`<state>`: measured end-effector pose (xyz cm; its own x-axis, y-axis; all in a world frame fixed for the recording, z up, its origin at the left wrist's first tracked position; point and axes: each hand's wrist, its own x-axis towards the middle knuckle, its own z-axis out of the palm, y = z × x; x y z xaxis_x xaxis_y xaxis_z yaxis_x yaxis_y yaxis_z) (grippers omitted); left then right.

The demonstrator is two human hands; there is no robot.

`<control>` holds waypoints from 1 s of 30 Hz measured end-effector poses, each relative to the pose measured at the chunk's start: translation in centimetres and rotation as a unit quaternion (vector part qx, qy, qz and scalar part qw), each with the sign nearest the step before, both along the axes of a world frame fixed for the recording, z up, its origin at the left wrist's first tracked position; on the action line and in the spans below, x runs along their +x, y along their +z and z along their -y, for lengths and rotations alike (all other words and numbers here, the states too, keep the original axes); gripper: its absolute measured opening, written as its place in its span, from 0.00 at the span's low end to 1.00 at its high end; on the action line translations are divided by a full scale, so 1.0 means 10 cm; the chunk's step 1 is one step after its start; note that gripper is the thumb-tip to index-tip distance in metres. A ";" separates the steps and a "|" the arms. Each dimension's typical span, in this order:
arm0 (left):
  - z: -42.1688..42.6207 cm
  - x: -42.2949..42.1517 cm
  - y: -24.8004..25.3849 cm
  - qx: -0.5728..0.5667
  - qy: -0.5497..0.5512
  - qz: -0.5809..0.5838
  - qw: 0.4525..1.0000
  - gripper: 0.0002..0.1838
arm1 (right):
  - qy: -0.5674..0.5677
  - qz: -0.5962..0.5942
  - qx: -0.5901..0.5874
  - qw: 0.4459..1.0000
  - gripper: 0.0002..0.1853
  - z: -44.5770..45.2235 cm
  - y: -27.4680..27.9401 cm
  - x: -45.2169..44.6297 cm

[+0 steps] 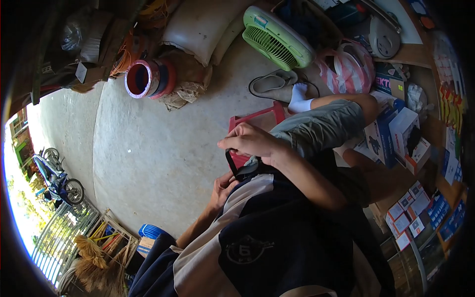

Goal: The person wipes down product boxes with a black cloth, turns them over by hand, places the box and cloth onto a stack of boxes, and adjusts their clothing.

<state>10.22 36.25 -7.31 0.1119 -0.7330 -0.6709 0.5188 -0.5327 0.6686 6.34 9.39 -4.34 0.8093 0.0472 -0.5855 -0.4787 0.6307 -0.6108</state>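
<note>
My right hand (250, 142) is closed on the upper end of a thin black strap (231, 163), held in front of my waist. From there the strap runs down to the edge of my dark and beige shirt (247, 198). Beside its lower end, my left hand (224, 189) has bent fingers pressed together at the shirt edge; what they grip is hidden. Behind the strap and my right hand stands a red plastic stool (277, 113), partly covered by my leg in grey-green shorts (321, 123).
A green fan (277, 42), a sandal (272, 84) and a striped plastic bag (346, 67) lie beyond my leg. Boxes (403, 128) line the right. Tape rolls (141, 79) sit upper left. Brooms (94, 252) and a motorcycle (59, 180) are at left.
</note>
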 end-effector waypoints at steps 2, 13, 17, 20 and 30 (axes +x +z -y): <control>-0.04 -0.02 0.04 0.024 -0.011 -0.010 1.000 0.23 | 0.004 0.006 -0.009 1.000 0.23 -0.07 0.13 -0.03; 1.18 0.82 0.57 0.079 -0.497 0.189 0.843 0.15 | -0.294 -0.308 -0.384 0.819 0.11 0.12 0.54 -2.59; 2.33 0.33 0.66 -0.170 -0.437 0.187 0.863 0.21 | -0.177 -0.546 -0.184 0.798 0.36 -0.74 0.91 -3.36; 2.66 -0.52 0.48 -0.268 -0.546 0.263 0.749 0.29 | -0.375 -0.401 -0.156 0.821 0.41 -1.32 0.43 -3.54; 2.89 -1.44 0.05 -0.216 -0.600 0.443 0.630 0.39 | -0.386 -0.553 -0.222 0.704 0.38 -1.26 0.70 -3.06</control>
<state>-4.19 7.38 -6.78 -0.5061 -0.7392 -0.4444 -0.7636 0.1445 0.6293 -24.23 21.96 2.64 -0.4685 -0.5440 -0.6961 -0.4360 0.8277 -0.3534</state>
